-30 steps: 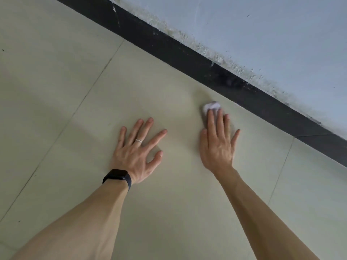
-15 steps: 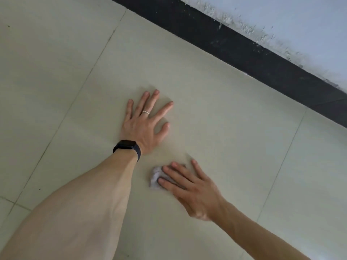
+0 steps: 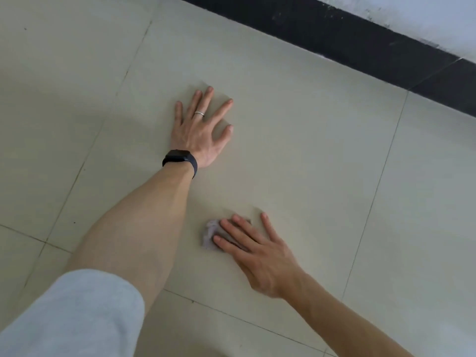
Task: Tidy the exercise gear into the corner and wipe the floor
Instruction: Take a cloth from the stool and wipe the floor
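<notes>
Head view: right hand, fingers straight, presses a crumpled cloth flat on the floor, near side. Left hand lies farther off, fingers spread flat on the tile, holding nothing.

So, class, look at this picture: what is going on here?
A person is down at the tiled floor, wiping it. The right hand presses a small crumpled wad against a tile with straight fingers. The left hand, wearing a black wristband, rests spread on the floor, nearer the black skirting. No exercise gear is in view.
</notes>
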The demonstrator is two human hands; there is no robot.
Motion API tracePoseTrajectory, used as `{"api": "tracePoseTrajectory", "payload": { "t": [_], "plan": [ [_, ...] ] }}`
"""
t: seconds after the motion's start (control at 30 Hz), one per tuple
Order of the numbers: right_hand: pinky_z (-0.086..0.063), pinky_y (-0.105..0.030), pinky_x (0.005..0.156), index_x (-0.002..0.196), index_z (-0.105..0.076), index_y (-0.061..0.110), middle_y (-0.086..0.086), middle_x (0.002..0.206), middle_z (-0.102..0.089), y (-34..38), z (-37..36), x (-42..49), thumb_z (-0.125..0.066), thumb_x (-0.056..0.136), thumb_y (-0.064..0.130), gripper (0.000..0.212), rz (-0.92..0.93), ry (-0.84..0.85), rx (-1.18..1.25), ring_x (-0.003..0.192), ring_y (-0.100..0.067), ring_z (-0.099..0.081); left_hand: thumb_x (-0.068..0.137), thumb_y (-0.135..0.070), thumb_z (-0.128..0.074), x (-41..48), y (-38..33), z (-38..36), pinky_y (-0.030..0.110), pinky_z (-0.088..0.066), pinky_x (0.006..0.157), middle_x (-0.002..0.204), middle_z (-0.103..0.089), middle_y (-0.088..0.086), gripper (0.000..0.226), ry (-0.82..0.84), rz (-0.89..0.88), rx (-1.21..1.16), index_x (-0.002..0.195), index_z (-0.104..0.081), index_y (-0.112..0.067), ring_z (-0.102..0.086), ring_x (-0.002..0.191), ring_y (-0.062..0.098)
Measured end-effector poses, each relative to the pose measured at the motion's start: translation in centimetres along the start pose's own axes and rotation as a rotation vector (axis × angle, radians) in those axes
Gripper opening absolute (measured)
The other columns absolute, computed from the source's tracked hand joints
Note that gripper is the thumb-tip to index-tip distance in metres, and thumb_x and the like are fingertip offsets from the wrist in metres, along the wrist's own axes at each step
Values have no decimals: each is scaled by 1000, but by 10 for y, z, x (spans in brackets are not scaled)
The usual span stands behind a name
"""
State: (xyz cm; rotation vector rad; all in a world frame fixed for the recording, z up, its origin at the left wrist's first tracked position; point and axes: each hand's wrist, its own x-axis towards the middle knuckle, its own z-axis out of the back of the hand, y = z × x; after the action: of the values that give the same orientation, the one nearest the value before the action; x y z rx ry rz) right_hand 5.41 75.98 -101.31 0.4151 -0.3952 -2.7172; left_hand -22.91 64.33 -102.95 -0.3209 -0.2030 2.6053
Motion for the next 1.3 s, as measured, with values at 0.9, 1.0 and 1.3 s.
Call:
{"api": "tracePoseTrajectory", "payload": {
  "t": [0.9, 1.0, 1.3],
  "plan": [
    [-21, -59, 119, 159, -10, 35, 9, 167, -8, 83, 3, 76, -47, 91, 23, 78, 261, 118, -117, 153, -16, -8, 98, -45, -25, -303, 76, -16, 58, -15, 120, 165, -17, -5, 60, -13, 460, -134, 156, -23, -34, -19, 152, 22],
    [-12, -59, 121, 157, 1, 39, 11, 167, 3, 55, 24, 129, -31, 98, 23, 69, 48, 95, -148, 154, -13, 2, 96, -48, -31, -306, 98, -15, 56, -11, 120, 165, -20, -2, 66, -90, 606, -132, 156, -25, -23, -21, 151, 21],
    [0, -56, 122, 159, -2, 33, 11, 167, 6, 144, 17, 184, -9, 97, 43, 63, 194, 200, -66, 153, -14, 8, 86, -75, -45, -313, 126, -7, 44, 4, 125, 164, 2, -17, 96, -45, 615, -315, 159, -3, -29, 5, 151, 2]
  ]
}}
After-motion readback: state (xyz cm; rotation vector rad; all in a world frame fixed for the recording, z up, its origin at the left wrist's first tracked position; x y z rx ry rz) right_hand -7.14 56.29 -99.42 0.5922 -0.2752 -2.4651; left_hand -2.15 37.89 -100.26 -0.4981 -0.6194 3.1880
